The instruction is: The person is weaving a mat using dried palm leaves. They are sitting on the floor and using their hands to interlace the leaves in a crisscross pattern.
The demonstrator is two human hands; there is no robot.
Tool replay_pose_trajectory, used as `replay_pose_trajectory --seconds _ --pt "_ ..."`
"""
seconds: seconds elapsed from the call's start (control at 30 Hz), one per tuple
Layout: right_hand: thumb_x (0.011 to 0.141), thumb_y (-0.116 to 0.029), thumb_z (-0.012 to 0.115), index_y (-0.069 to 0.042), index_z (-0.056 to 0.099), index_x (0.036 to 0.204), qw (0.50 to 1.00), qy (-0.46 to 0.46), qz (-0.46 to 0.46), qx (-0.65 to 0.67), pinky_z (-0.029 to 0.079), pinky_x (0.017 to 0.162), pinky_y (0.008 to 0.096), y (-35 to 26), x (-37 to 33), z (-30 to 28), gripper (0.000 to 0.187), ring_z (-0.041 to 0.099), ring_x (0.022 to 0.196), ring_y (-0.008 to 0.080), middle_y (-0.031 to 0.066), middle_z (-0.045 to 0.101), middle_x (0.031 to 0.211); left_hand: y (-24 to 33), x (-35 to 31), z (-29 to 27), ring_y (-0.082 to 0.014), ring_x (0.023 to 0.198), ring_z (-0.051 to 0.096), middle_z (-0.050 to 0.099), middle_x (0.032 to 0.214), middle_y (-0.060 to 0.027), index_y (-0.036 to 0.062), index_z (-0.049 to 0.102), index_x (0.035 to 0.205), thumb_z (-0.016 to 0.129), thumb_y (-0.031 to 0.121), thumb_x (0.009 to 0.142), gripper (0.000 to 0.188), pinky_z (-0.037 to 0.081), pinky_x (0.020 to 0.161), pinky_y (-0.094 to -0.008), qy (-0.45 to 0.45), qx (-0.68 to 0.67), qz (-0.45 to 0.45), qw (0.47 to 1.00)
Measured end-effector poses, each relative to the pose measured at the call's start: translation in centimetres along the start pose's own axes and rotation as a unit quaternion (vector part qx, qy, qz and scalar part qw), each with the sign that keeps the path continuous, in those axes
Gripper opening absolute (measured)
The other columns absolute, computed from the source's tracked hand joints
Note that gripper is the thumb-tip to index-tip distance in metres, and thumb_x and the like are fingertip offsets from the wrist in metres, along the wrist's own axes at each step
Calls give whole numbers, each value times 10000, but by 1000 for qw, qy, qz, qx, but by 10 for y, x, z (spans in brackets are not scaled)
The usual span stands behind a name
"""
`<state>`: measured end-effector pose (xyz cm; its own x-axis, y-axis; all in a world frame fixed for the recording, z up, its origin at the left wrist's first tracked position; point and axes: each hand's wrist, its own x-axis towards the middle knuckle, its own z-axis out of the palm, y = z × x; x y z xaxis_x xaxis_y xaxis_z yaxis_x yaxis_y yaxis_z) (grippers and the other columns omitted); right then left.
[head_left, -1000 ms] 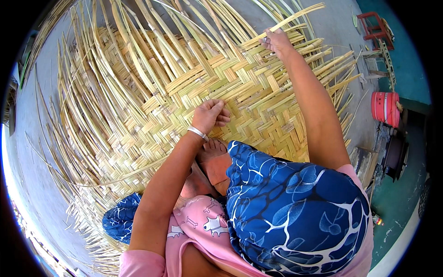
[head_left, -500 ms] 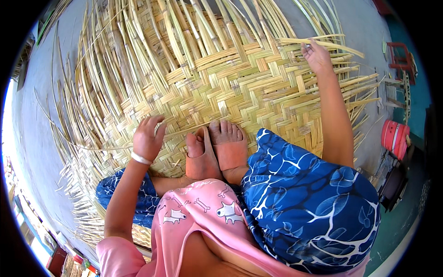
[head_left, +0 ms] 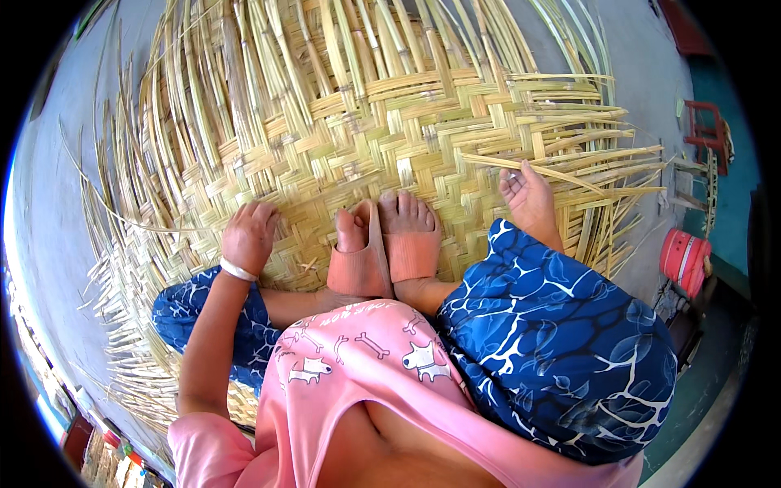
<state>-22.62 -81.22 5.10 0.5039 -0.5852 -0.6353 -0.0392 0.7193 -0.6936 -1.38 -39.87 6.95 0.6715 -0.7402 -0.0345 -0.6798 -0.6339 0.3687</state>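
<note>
A half-woven mat [head_left: 350, 183] of flat yellow-green split-cane strips lies under my sandalled feet. My right hand [head_left: 529, 203] pinches a pale cane strip [head_left: 561, 173] between thumb and fingers, low over the mat's right side. That strip runs loose across the weave, pointing out to the right. My left hand [head_left: 250, 234], with a white bangle on the wrist, rests closed at the mat left of my feet. A thin cane strip [head_left: 163, 228] runs from the left up to its fingers, which appear to grip it; the fingertips are partly hidden.
Long unwoven cane ends [head_left: 236, 73] fan out beyond the weave, and shorter ends stick out at both sides. Orange sandals [head_left: 358, 272] press on the mat. A red round container [head_left: 685, 262] and a red stool [head_left: 706, 134] stand on the right.
My right hand has come from the mat's far right edge toward me, holding a strip. My left hand has closed more, and the thin strip's end has drawn back to it.
</note>
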Motion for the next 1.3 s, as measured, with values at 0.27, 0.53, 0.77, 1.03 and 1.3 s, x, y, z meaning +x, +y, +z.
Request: replay_pose_trajectory --seconds 0.27,0.53,0.77,1.03,1.3 --pt "912 -345 575 -12 574 1080 901 -115 -37 -416 513 715 289 31 -36 64 373 638 808 173 117 628 1007 20 26 -28 -297 711 621 632 790 -127 25 633 868 654 160 826 143 495 632 -351 -5 -101 -23 995" --pt "872 -304 582 -19 618 998 523 -370 -456 -618 497 722 407 35 -66 170 313 610 773 353 123 659 851 63 26 -48 -258 657 612 615 728 -84 65 639 799 698 223 784 169 483 578 -349 58 -91 82 991" --pt "890 -249 562 -29 623 923 683 -386 -43 -618 471 624 330 27 -68 144 231 600 654 216 117 594 703 37 15 -69 -244 724 605 609 751 -57 87 634 827 659 329 803 244 455 666 -360 50 28 85 995" --pt "883 -155 555 -13 604 858 652 -296 -148 -682 430 558 267 6 -37 118 153 513 576 98 59 564 661 -25 -27 -129 -286 679 580 599 711 -81 79 594 729 627 404 821 340 430 666 -390 40 115 15 992" --pt "899 -215 579 -3 584 853 659 -257 -223 -671 422 552 280 -4 -16 112 217 475 576 102 51 519 635 -35 -80 -185 -281 587 588 584 596 -81 87 582 709 663 417 788 349 438 606 -387 73 150 -43 985"
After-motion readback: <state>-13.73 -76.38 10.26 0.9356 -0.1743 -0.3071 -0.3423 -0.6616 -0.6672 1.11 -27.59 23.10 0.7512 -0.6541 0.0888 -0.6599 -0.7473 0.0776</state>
